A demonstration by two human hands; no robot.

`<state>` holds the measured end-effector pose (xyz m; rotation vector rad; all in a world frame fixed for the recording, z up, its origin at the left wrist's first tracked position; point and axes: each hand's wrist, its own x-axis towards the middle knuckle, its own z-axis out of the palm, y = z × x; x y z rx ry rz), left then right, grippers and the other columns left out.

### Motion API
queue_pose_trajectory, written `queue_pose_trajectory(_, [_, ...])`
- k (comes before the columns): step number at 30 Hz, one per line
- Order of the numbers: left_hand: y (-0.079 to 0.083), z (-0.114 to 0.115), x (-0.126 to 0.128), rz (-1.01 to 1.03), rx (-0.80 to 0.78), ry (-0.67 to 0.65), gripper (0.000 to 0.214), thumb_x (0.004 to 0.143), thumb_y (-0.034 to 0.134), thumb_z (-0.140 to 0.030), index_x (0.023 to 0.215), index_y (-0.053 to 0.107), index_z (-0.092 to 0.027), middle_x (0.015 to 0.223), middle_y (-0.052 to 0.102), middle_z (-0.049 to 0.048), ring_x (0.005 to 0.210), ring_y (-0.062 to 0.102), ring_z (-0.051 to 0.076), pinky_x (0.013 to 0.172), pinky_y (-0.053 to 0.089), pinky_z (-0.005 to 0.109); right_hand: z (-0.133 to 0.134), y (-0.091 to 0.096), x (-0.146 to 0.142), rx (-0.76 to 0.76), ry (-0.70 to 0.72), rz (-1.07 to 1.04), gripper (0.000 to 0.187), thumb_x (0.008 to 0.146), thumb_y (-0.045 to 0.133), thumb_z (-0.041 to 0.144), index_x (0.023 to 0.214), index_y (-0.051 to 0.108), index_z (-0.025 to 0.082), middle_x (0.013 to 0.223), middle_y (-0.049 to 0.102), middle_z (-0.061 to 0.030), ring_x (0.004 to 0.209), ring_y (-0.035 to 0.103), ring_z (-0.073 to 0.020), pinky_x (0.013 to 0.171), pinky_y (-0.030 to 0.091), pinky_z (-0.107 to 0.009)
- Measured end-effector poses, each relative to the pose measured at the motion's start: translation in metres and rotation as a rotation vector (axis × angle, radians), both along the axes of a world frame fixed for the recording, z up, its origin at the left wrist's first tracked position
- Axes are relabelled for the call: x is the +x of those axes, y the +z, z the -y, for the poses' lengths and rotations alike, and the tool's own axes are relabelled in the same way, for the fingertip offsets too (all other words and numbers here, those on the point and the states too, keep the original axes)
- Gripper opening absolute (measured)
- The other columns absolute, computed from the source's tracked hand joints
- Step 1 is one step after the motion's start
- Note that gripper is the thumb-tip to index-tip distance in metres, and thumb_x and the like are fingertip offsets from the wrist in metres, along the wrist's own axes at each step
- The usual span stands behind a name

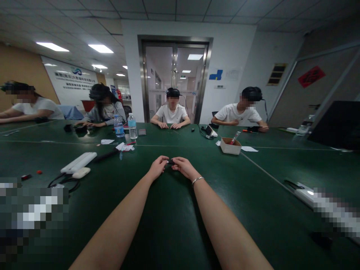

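Both my arms stretch forward over the dark green table. Between my hands is a small black object with a shiny silver end; it is too small and partly covered to tell its kind. The fingertips of my left hand pinch it at the silver end. My right hand, with a silver bangle on its wrist, pinches the black part. The object is held just above or at the tabletop; which of these I cannot tell.
To the left lie a white power strip, a white rounded case and black cables. Two water bottles stand farther back. A cardboard box holding a pen-like item is at the right. Several people wearing headsets sit across the table.
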<state>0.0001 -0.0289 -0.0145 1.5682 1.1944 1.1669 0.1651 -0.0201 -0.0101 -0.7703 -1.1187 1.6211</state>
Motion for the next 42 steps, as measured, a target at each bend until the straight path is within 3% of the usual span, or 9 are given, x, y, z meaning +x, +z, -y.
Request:
queue_pose_trajectory(4, [-0.0014,-0.0009,0.0,0.003,0.016,-0.031,0.028,0.081,0.043,-0.036,0.098,0.054,-0.016,0.062,0.049,-0.0023,0.044,0.042,0.006,0.039,0.035,0.016,-0.0001,-0.0002,-0.0003,0.001,0.002,0.009,0.01,0.077,0.065,0.012,0.085,0.061,0.008,0.07,0.062,-0.007,0.053,0.059,-0.0102,0.052,0.052,-0.019])
queue_pose_trajectory(23, [-0.0043,-0.0018,-0.001,-0.041,0.03,-0.007,0.029,0.079,0.047,-0.037,0.101,0.054,-0.02,0.074,0.052,-0.0001,0.05,0.046,0.006,0.04,0.036,0.016,0.0011,0.0004,-0.0013,0.002,-0.002,0.012,0.012,0.075,0.067,0.014,0.083,0.061,0.008,0.068,0.062,-0.0069,0.053,0.059,-0.0105,0.052,0.051,-0.019])
queue_pose_trajectory(35, [-0.0031,-0.0008,-0.0011,-0.044,0.034,-0.02,0.031,0.081,0.043,-0.039,0.101,0.053,-0.018,0.068,0.051,-0.0006,0.048,0.044,0.007,0.04,0.035,0.016,-0.001,-0.0022,-0.0016,0.02,0.005,0.028,0.015,0.074,0.068,0.017,0.084,0.061,0.009,0.072,0.062,-0.0063,0.054,0.059,-0.0102,0.053,0.051,-0.02])
queue_pose_trajectory(38, [-0.0028,-0.0007,-0.0013,-0.052,0.022,-0.009,0.03,0.078,0.048,-0.036,0.102,0.054,-0.019,0.076,0.054,0.0011,0.053,0.047,0.007,0.042,0.037,0.016,-0.0008,-0.0017,-0.0017,0.014,0.0,0.031,0.015,0.074,0.069,0.017,0.084,0.061,0.009,0.071,0.062,-0.006,0.054,0.059,-0.0102,0.052,0.051,-0.02])
queue_pose_trajectory(42, [-0.002,-0.0004,-0.001,-0.024,0.005,-0.022,0.035,0.08,0.043,-0.044,0.099,0.054,-0.017,0.067,0.053,0.0002,0.047,0.044,0.007,0.041,0.035,0.017,0.0004,0.0001,-0.0014,0.007,0.004,0.033,0.013,0.075,0.068,0.016,0.084,0.061,0.009,0.07,0.061,-0.0064,0.054,0.059,-0.0106,0.052,0.051,-0.02])
